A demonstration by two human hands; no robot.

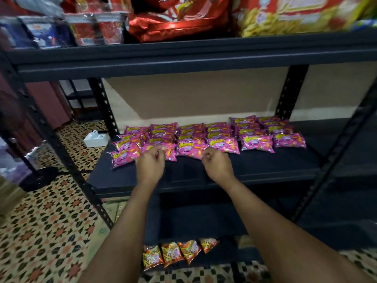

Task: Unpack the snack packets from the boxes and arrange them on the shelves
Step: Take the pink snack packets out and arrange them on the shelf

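Several pink snack packets [257, 142] lie in overlapping rows across the dark middle shelf [265, 166]. My left hand [151, 164] hovers at the front of the second row from the left, fingers loosely curled, fingertips at the edge of a pink packet [169, 153]. My right hand [217, 163] is just right of it, fingers loosely curled near the front packet [189, 150] of the third row. Neither hand plainly holds anything.
The upper shelf [183, 56] carries large red and yellow snack bags [179, 19] and dark wrapped packs. Orange packets [173, 254] stand on the bottom shelf. A white box [95, 138] sits on the patterned tile floor at left. Black shelf uprights [289, 92] frame the bay.
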